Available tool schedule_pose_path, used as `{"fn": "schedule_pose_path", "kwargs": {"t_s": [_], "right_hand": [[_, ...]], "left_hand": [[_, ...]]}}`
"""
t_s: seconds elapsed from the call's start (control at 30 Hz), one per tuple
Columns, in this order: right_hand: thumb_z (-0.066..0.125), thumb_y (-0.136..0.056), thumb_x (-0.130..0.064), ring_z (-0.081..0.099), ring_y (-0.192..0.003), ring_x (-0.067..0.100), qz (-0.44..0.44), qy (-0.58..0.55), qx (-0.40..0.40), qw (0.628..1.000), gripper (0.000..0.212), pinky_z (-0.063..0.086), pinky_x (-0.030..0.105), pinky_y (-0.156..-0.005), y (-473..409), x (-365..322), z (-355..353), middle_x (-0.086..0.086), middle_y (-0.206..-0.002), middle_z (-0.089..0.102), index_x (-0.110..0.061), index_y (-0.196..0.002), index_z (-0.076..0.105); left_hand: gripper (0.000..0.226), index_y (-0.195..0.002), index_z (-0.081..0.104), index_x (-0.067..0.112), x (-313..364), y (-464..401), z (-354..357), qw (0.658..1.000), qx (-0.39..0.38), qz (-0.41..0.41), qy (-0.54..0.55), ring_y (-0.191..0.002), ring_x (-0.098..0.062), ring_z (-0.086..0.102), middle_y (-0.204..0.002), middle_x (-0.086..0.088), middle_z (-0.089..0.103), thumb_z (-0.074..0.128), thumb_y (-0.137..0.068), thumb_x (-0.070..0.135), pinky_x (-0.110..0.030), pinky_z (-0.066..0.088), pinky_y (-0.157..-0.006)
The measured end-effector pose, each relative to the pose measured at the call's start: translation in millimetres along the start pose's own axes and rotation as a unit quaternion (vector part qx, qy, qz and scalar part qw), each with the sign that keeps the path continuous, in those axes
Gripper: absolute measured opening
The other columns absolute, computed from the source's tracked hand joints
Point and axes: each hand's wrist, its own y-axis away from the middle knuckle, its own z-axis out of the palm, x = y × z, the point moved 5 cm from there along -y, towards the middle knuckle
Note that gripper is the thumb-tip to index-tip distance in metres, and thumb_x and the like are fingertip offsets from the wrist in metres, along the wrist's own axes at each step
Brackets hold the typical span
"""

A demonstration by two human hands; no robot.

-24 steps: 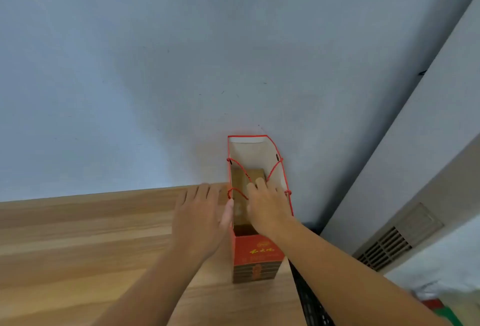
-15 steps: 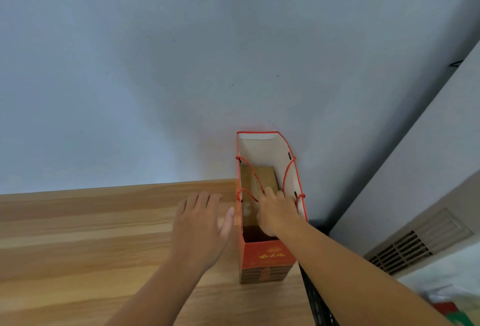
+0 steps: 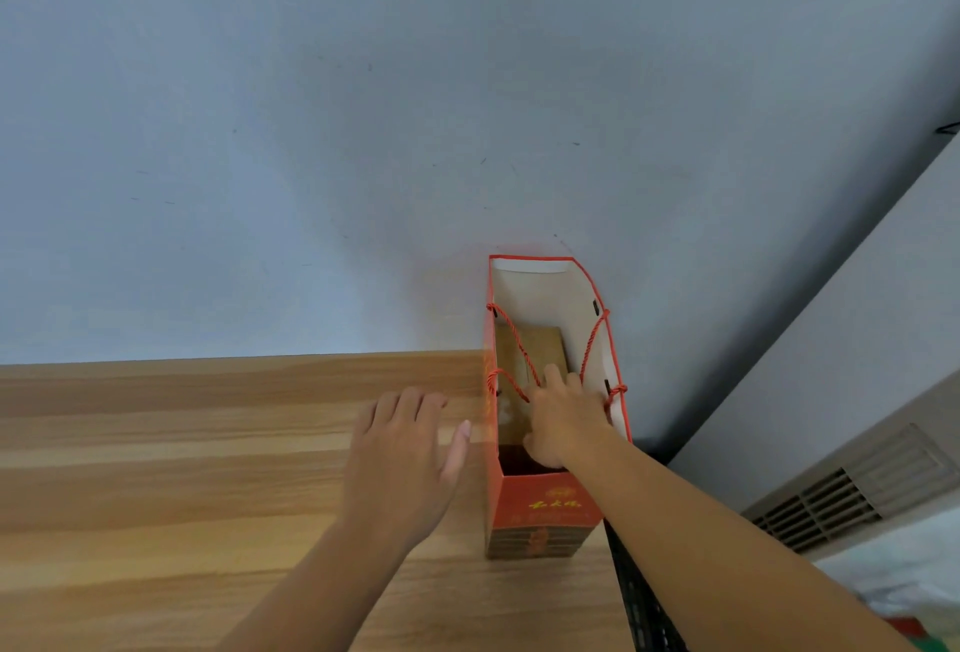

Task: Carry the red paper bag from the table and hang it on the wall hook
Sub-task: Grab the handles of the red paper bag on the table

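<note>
The red paper bag stands upright at the right end of the wooden table, its far side against the wall. Its mouth is open, showing a white lining and a brown box inside. Red rope handles hang slack across the opening. My right hand lies over the bag's mouth with its fingers among the ropes; whether it grips them is hidden. Just left of the bag, a little apart from it, my left hand hovers over the table with its fingers spread.
A plain grey-blue wall rises behind the table. A small dark fitting shows at the wall's far right edge. A vent grille and a black mesh crate sit right of the table.
My right hand has slid further over the bag's mouth toward the right-hand rope. My left hand's thumb has come off the bag's side. The bag has stayed in place.
</note>
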Motion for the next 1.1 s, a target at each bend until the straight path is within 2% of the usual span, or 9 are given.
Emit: {"fn": "schedule_pose_path", "kwargs": {"t_s": [0.13,0.27,0.47,0.6,0.7,0.77,0.87,0.97,1.1], "right_hand": [[0.071,-0.089,-0.023,0.046,-0.12,0.029,-0.015,-0.035,0.003,0.999,0.043,0.051,0.042,-0.092,1,-4,-4,0.01,-0.133,0.042,-0.011,-0.129,0.059],[0.067,-0.09,0.0,0.06,-0.106,0.031,-0.03,-0.036,0.041,0.998,0.024,0.056,0.038,-0.083,11,-12,-36,0.015,-0.119,0.057,-0.002,-0.114,0.067],[0.049,-0.095,0.007,0.067,-0.109,0.031,-0.051,0.026,0.118,0.991,0.029,0.049,0.032,-0.077,28,-12,-127,0.015,-0.117,0.067,-0.002,-0.115,0.068],[0.051,-0.093,0.006,0.069,-0.106,0.032,-0.044,-0.007,0.122,0.992,0.027,0.048,0.032,-0.074,30,-8,-169,0.016,-0.115,0.069,0.0,-0.114,0.067],[0.064,-0.087,0.001,0.064,-0.082,0.026,-0.038,-0.025,0.113,0.993,0.016,0.047,0.027,-0.059,29,-8,-182,0.01,-0.087,0.062,-0.004,-0.102,0.064],[0.068,-0.084,-0.002,0.058,-0.073,0.023,-0.035,-0.026,0.109,0.993,0.015,0.039,0.023,-0.047,30,-9,-188,0.006,-0.08,0.056,-0.006,-0.093,0.057],[0.072,-0.086,-0.01,0.056,-0.074,0.024,-0.033,-0.025,0.102,0.994,0.023,0.042,0.028,-0.053,35,-14,-192,0.006,-0.079,0.052,-0.008,-0.087,0.049],[0.068,-0.085,-0.004,0.055,-0.065,0.021,-0.032,-0.036,0.117,0.992,0.026,0.039,0.025,-0.048,39,-20,-194,0.003,-0.068,0.049,-0.011,-0.073,0.047],[0.058,-0.09,0.002,0.053,-0.068,0.02,-0.031,-0.041,0.147,0.988,0.017,0.04,0.026,-0.054,49,-27,-195,0.003,-0.07,0.046,-0.009,-0.082,0.049]], "left_hand": [[0.046,-0.114,0.071,0.023,-10,4,2,1.0,-0.006,-0.013,-0.003,-0.102,-0.02,0.067,-0.106,0.004,0.074,0.045,-0.093,0.054,-0.039,0.052,-0.095],[0.046,-0.11,0.073,0.023,-13,0,3,1.0,-0.009,-0.015,-0.011,-0.1,-0.021,0.067,-0.103,0.004,0.074,0.044,-0.094,0.054,-0.039,0.052,-0.093],[0.047,-0.1,0.073,0.024,3,-16,-7,1.0,0.017,0.0,-0.003,-0.096,-0.021,0.066,-0.099,0.005,0.072,0.039,-0.094,0.056,-0.038,0.049,-0.09],[0.054,-0.098,0.075,0.023,16,-22,-19,0.999,0.034,0.009,0.011,-0.093,-0.021,0.066,-0.097,0.004,0.073,0.034,-0.094,0.058,-0.038,0.053,-0.088],[0.052,-0.098,0.074,0.023,18,-23,-24,0.999,0.04,0.018,0.017,-0.093,-0.02,0.065,-0.096,0.004,0.071,0.035,-0.095,0.057,-0.037,0.053,-0.087],[0.051,-0.099,0.073,0.023,18,-24,-26,0.999,0.042,0.019,0.023,-0.093,-0.02,0.065,-0.097,0.005,0.071,0.036,-0.095,0.057,-0.037,0.053,-0.087],[0.052,-0.107,0.07,0.021,25,-30,-34,0.997,0.055,0.028,0.036,-0.098,-0.022,0.065,-0.103,0.003,0.071,0.037,-0.095,0.059,-0.039,0.052,-0.091],[0.063,-0.114,0.068,0.021,44,-42,-52,0.994,0.08,0.047,0.056,-0.102,-0.024,0.064,-0.107,0.002,0.071,0.032,-0.094,0.068,-0.041,0.049,-0.095],[0.083,-0.104,0.069,0.02,70,-52,-67,0.991,0.088,0.07,0.072,-0.097,-0.024,0.062,-0.096,0.002,0.07,0.021,-0.084,0.084,-0.041,0.045,-0.095]]}}
